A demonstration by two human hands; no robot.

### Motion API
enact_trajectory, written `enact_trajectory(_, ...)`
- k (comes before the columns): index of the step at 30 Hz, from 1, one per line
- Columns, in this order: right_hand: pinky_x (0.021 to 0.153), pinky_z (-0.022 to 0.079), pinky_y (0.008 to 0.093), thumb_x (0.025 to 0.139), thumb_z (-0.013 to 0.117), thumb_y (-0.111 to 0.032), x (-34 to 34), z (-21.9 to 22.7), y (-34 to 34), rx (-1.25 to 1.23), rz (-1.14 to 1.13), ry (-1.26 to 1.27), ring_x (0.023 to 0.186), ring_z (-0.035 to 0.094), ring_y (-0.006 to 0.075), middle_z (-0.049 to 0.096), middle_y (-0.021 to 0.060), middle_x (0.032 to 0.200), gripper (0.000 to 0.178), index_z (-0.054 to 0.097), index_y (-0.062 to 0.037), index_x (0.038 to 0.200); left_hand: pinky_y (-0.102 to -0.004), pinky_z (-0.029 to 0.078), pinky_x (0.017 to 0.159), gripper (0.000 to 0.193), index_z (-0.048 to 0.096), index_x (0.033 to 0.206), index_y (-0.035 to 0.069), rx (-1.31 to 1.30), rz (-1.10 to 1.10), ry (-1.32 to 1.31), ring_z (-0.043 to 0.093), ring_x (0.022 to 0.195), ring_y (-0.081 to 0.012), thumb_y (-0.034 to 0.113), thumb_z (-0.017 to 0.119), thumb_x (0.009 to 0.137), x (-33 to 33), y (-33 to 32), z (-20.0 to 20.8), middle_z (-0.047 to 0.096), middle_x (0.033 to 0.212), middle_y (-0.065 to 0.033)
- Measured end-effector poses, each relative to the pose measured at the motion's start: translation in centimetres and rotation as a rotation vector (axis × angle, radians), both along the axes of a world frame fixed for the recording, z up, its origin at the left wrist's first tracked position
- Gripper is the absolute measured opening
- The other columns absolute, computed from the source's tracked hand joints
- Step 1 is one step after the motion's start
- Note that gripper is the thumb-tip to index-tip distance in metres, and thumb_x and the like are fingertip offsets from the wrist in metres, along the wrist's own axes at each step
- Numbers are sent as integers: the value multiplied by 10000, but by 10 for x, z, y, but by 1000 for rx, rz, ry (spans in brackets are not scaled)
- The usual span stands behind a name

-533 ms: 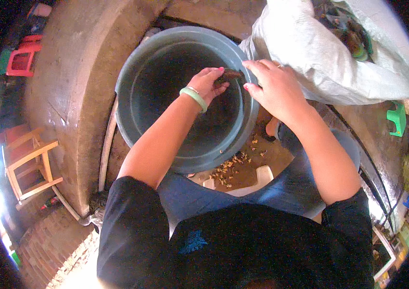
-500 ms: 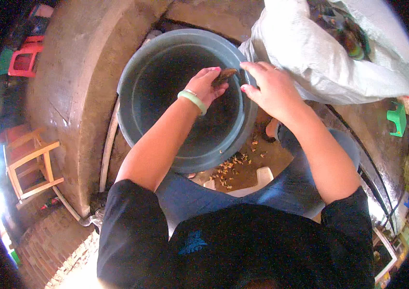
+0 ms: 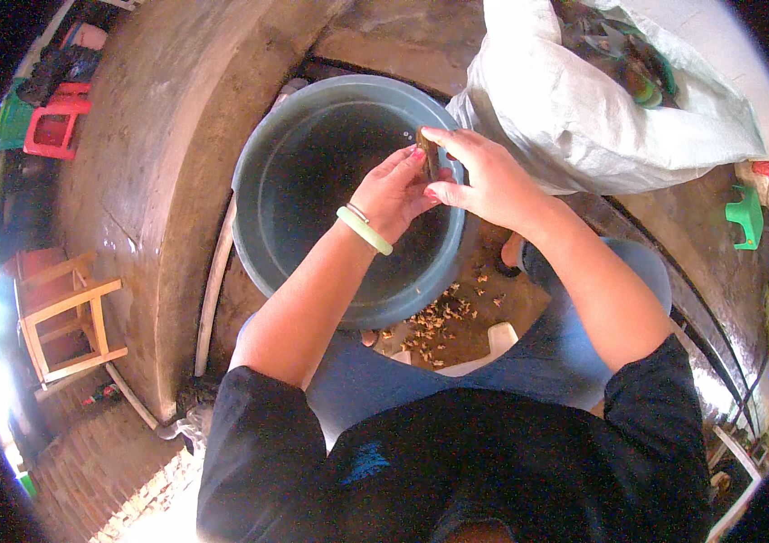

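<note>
Over a large grey basin [image 3: 262,154] both my hands meet on a small brown piece [image 3: 427,147], which stands upright between the fingers. My left hand [image 3: 393,190], with a pale green bangle on the wrist, touches it from the left. My right hand [image 3: 484,176] pinches it from the right, above the basin's right rim. The basin's inside is dark. What the piece is I cannot make out.
A white woven sack [image 3: 583,109] with green things inside lies at the upper right. Brown scraps [image 3: 439,321] litter the ground between my knees. A curved concrete ledge [image 3: 149,181] runs on the left, with a wooden stool [image 3: 63,317] and red plastic stool [image 3: 54,127] beyond.
Both hands have lifted slightly and closed together on the brown piece, which now stands more upright above the basin's rim.
</note>
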State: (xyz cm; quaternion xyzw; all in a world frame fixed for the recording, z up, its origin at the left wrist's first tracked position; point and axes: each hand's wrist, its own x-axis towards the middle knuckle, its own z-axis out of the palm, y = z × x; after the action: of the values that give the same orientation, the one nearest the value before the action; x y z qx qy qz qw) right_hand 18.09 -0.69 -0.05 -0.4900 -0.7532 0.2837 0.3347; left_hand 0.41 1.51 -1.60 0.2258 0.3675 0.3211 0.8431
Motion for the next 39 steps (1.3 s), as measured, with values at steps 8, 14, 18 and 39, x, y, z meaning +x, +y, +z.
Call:
enact_trajectory(8, 872, 470, 412, 761, 673, -203, 11, 13, 3, -151, 66, 40, 997, 579, 373, 574, 235, 1116, 596, 468, -49, 1298, -292, 530, 827, 387, 457, 1252, 11, 91, -165, -45, 615, 927, -162, 177, 557, 917, -3, 10, 4, 598, 1091, -91)
enact_trajectory(14, 799, 504, 410, 791, 621, -154, 12, 13, 3, 35, 67, -2, 918, 609, 366, 592, 227, 1065, 514, 481, -17, 1266, -332, 522, 860, 322, 482, 1211, 30, 182, -107, -64, 620, 941, -178, 164, 526, 921, 3, 5, 13, 610, 1039, -72)
enact_trajectory(18, 729, 529, 395, 803, 601, -156, 2, 6, -1, 283, 41, -261, 869, 631, 326, 611, 197, 1007, 448, 498, 28, 1198, -288, 519, 819, 257, 497, 1106, -30, 204, -27, 117, 611, 915, -191, 119, 491, 897, 13, -4, 14, 592, 1009, -103)
enact_trajectory(39, 625, 506, 417, 826, 552, -44, 0, 15, 0, 2, -235, 126, 733, 642, 345, 632, 202, 800, 265, 595, -63, 1087, -325, 546, 761, 268, 502, 1149, 37, 111, -24, 56, 637, 890, -211, 50, 439, 889, 10, -3, 22, 616, 1032, -113)
